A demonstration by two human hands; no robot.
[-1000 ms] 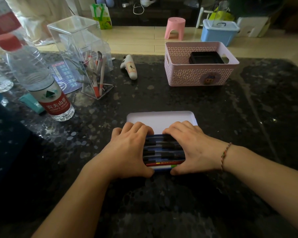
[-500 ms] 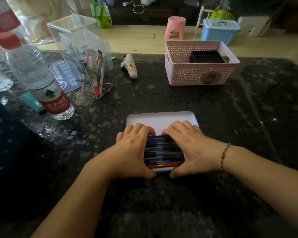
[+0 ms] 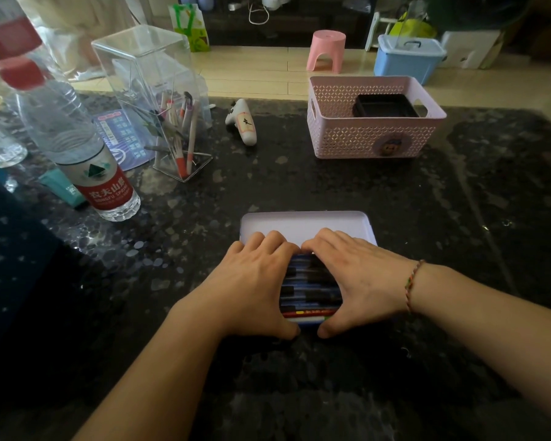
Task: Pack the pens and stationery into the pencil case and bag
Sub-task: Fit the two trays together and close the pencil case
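The pencil case (image 3: 306, 229) lies open on the dark table (image 3: 458, 249), near its front edge, its pale lid tipped back; a row of pens (image 3: 310, 292) fills the tray, mostly covered by both hands; the left hand (image 3: 252, 288) and right hand (image 3: 360, 281) rest flat on the pens, fingers together over the far edge, thumbs at the near edge; the tray's ends are hidden. Farther back stand a pink basket (image 3: 372, 138), a clear pen holder (image 3: 159, 106) and a water bottle (image 3: 77, 144), its top cut off.
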